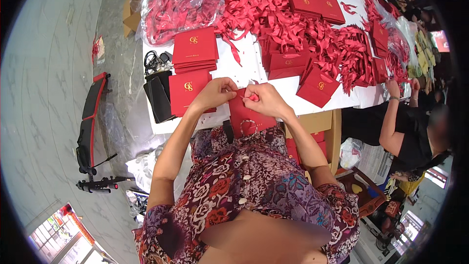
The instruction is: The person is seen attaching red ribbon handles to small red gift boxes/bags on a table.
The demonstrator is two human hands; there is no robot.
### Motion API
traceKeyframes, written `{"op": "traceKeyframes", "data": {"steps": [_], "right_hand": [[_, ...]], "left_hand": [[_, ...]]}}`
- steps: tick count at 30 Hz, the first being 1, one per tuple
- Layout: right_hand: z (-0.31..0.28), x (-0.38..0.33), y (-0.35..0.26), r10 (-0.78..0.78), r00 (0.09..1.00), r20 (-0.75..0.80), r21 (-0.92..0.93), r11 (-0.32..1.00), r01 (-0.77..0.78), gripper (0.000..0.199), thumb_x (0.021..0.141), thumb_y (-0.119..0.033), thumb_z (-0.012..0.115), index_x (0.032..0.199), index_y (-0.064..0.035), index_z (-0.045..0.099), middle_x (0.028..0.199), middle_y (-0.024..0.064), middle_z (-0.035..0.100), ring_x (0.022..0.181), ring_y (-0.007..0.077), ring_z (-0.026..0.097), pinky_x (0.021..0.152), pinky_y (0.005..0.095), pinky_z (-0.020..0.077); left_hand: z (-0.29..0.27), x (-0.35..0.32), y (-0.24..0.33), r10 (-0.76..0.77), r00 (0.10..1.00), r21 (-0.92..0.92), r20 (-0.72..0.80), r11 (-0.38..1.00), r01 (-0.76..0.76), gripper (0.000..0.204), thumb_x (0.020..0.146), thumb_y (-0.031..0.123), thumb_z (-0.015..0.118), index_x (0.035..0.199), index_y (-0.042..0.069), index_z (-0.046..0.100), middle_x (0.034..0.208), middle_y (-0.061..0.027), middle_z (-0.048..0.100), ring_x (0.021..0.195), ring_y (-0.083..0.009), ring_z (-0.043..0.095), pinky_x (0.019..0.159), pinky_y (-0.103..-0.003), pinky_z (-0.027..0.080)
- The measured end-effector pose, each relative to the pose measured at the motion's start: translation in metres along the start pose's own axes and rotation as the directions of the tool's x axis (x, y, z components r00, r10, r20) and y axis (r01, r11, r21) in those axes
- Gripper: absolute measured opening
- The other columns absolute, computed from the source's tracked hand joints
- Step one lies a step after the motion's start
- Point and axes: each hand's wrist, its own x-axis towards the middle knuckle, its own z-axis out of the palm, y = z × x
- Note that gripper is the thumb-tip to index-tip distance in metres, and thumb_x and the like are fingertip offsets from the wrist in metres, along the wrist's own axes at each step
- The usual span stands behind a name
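Observation:
A flat red paper bag (240,112) with gold print lies in front of me at the table's near edge, against my body. Over its upper edge my two hands work close together. My right hand (267,100) is closed in a fist, with a bit of red ribbon (253,97) showing between its fingers. With thumb and fingertips pinched, my left hand (217,94) is at the bag's upper left corner; what it grips is too small to make out. Left of that hand are two stacks of red bags, a nearer stack (181,99) and a farther stack (195,45).
Red ribbons (254,7) heap across the white table (249,58), some in a clear plastic bag (183,5). More red bags (317,88) lie right. A black pouch (159,97) and cables (157,62) lie left. A cardboard box (334,137) stands by my right arm. A co-worker (391,122) works at right.

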Motion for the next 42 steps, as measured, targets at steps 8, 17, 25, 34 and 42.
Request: {"op": "traceKeyframes", "data": {"steps": [8,17,25,34,42], "right_hand": [[-0.008,-0.002,0.010,0.118,0.988,0.096,0.125,0.984,-0.129,0.012,0.082,-0.009,0.068,0.079,0.0014,0.063,0.071,0.0052,0.064,0.067,0.0099,0.058,0.061,0.0275,0.0461],[-0.002,0.002,0.026,0.234,0.951,0.203,0.446,0.842,-0.303,0.015,0.081,-0.015,0.069,0.079,-0.0009,0.064,0.064,0.0025,0.059,0.061,0.0077,0.054,0.057,0.0271,0.0431],[0.003,0.001,0.007,0.036,0.997,0.061,0.156,0.987,-0.045,0.016,0.080,-0.017,0.068,0.081,-0.0007,0.065,0.064,0.0051,0.058,0.061,0.0126,0.055,0.058,0.0309,0.0442],[-0.013,0.002,0.011,0.165,0.965,0.206,0.235,0.949,-0.212,0.009,0.086,-0.007,0.064,0.079,-0.0012,0.062,0.066,-0.0036,0.057,0.062,0.0035,0.050,0.055,0.0232,0.0390],[-0.015,0.002,0.011,0.180,0.939,0.294,0.428,0.853,-0.298,0.011,0.089,-0.007,0.063,0.079,-0.0017,0.062,0.069,-0.0012,0.061,0.063,0.0053,0.055,0.058,0.0219,0.0430]], "left_hand": [[0.017,-0.004,0.026,0.104,0.988,0.312,-0.117,0.948,-0.063,0.018,0.081,0.008,0.068,0.098,0.002,0.065,0.080,-0.0102,0.068,0.072,-0.0155,0.062,0.068,-0.031,0.050],[0.033,-0.010,0.044,0.172,0.969,0.425,-0.180,0.902,-0.082,0.015,0.083,-0.003,0.063,0.098,-0.001,0.063,0.077,-0.0030,0.064,0.064,-0.0063,0.053,0.058,-0.026,0.044],[0.037,-0.010,0.037,0.173,0.959,0.355,-0.225,0.931,-0.085,0.013,0.082,-0.003,0.063,0.096,-0.002,0.063,0.074,-0.0043,0.063,0.062,-0.0066,0.052,0.058,-0.026,0.044],[0.024,-0.004,0.020,0.125,0.980,0.124,-0.157,0.987,-0.106,0.015,0.083,-0.003,0.060,0.098,-0.002,0.064,0.079,-0.0043,0.065,0.070,-0.0070,0.059,0.062,-0.025,0.048],[0.023,-0.010,0.038,0.073,0.993,0.081,-0.090,0.995,-0.066,0.014,0.087,-0.006,0.061,0.100,-0.002,0.063,0.084,0.0005,0.062,0.074,-0.0041,0.055,0.065,-0.021,0.045]]}}
